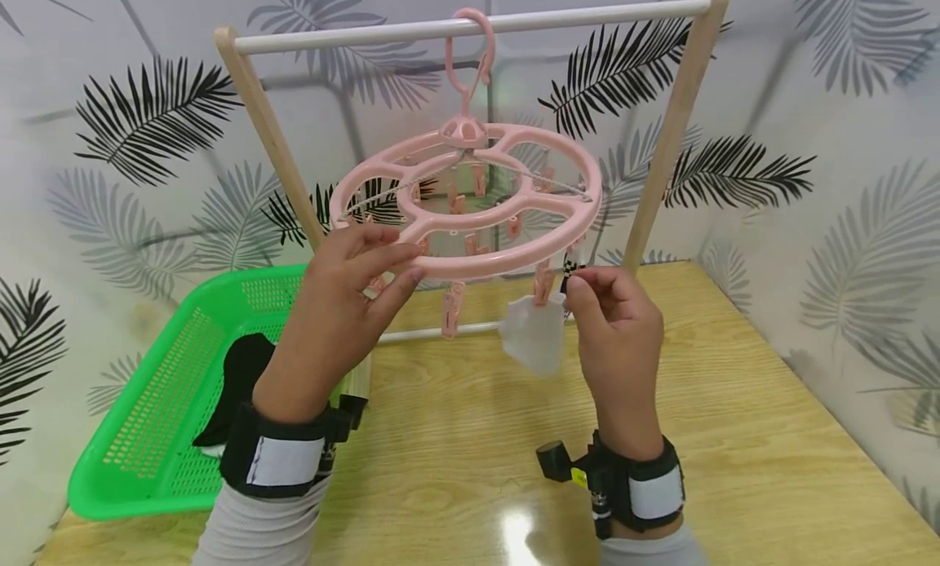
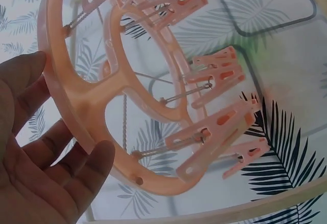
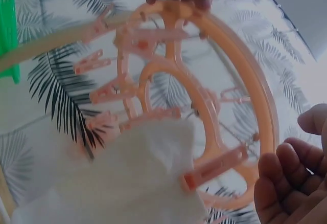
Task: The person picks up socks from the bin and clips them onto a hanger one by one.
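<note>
A pink round clip hanger (image 1: 470, 264) hangs by its hook from a white rail, its ring tilted. My left hand (image 1: 352, 297) holds the near left part of the rim, fingers over it and thumb at its lower side; the left wrist view shows the same hand (image 2: 56, 147) at the rim. A small white cloth (image 1: 532, 333) hangs from a pink clip (image 1: 543, 285) at the front right. Beside it is my right hand (image 1: 617, 321), fingers loosely bent. In the right wrist view this hand (image 3: 296, 178) holds nothing, its thumb apart from the fingers near the rim.
A green basket (image 1: 139, 395) with a black cloth item (image 1: 242, 378) in it stands on the wooden table (image 1: 455, 452) at left. The rack has a white rail (image 1: 352, 36) and wooden posts (image 1: 679, 126). Several more clips (image 2: 219, 137) dangle under the ring.
</note>
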{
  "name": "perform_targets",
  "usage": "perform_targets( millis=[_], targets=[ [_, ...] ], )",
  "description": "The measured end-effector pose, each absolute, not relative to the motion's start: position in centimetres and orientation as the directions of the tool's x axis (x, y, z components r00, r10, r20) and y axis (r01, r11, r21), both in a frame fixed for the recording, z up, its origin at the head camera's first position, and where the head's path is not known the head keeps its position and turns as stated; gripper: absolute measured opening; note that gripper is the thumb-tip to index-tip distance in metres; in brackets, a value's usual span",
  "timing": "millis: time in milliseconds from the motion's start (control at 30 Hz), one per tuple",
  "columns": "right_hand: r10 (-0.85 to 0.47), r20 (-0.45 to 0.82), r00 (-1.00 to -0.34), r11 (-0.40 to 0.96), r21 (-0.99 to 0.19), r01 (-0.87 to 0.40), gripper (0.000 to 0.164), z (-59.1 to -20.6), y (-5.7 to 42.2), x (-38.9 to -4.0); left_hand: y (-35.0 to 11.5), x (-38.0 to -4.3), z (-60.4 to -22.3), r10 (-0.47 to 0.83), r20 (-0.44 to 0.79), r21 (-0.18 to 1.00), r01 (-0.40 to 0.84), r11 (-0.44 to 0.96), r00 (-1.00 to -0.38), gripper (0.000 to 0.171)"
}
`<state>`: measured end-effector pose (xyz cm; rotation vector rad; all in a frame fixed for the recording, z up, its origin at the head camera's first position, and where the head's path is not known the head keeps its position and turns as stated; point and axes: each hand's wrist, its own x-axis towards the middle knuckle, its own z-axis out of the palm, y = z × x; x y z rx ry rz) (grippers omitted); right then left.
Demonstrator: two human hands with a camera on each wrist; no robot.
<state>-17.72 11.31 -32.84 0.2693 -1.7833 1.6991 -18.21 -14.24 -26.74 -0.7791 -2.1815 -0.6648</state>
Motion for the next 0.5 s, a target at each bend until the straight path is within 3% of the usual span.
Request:
perform_targets(
  millis=[100, 267, 500],
  targets=[
    [0.179, 0.626, -0.759, 0.161, -0.779, -0.605, 0.017, -32.8, 10.4, -17.4, -14.1, -17.9, -26.5, 0.287, 0.763, 0.250, 0.673, 0.696, -0.580, 0.025],
    [-0.002, 0.595, -0.804, 0.210, -0.786, -0.582, 0.021, -32.9, 8.7, -16.8, -13.6, -17.1, -26.3, 0.224, 0.744, 0.318, 0.628, 0.710, -0.630, 0.024],
    [-0.095, 0.513, -0.853, 0.134, -0.843, -0.521, 0.035, -33.0, 6.8, -17.0, -13.4, -16.4, -25.9, 0.203, 0.742, 0.331, 0.612, 0.718, -0.639, 0.024]
  ],
)
